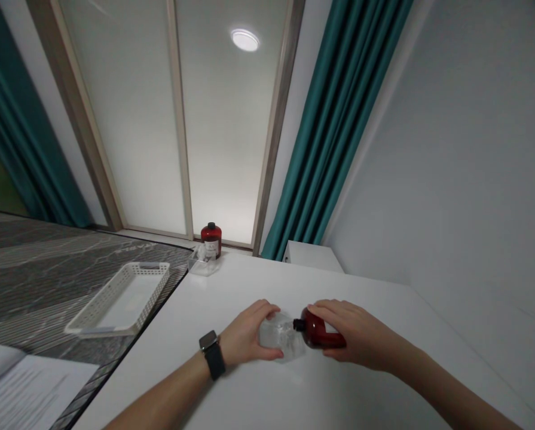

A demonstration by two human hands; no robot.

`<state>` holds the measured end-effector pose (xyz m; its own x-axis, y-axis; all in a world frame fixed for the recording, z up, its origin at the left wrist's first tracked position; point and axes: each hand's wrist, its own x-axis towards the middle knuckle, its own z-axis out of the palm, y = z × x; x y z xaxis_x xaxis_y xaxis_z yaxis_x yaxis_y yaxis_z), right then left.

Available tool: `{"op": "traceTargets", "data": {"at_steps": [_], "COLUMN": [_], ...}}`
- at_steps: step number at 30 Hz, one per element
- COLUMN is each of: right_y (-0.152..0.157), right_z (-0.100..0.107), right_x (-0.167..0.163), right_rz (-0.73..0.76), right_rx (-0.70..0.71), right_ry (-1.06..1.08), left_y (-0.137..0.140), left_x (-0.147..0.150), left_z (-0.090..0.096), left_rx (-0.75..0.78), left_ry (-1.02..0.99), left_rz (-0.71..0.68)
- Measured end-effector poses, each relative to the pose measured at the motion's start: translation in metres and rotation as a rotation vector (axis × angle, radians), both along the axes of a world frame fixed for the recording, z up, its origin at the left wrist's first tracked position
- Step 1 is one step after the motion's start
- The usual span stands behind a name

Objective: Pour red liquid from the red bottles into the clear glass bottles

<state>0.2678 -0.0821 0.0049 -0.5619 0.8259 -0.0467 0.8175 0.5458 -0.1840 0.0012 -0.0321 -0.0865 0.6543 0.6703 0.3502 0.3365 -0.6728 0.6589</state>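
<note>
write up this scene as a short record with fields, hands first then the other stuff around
left hand: around a clear container
right hand: gripping a red bottle
bottle pose: tipped sideways, black neck toward the container; touching or not, unclear
far end of white table: second red bottle, black-topped, beside a clear tray
left of table: white basket, open book
backdrop: teal curtains

No text is legible: the bottle labels (pixel 330 328) (pixel 212 246) and book page (pixel 34 388) blur.

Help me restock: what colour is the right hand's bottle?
The bottle is dark red, as the head view shows.
</note>
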Motion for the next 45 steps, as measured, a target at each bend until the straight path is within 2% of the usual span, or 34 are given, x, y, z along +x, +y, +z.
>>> {"op": "traceTargets", "data": {"at_steps": [12,30,45], "right_y": [-0.0007,-0.0007,-0.0012], "right_z": [0.0037,0.0035,0.0040], "right_x": [0.0005,0.0015,0.0013], "right_rz": [0.016,0.019,0.013], "right_rx": [0.003,0.022,-0.001], "right_ry": [0.015,0.006,-0.007], "left_y": [0.0007,-0.0008,0.0012], "left_x": [0.0016,0.0009,0.0003], "left_z": [-0.0001,0.0029,-0.0019], "left_rx": [-0.053,-0.041,-0.044], "left_ry": [-0.020,-0.016,-0.026], "left_rz": [-0.006,-0.017,-0.029]}}
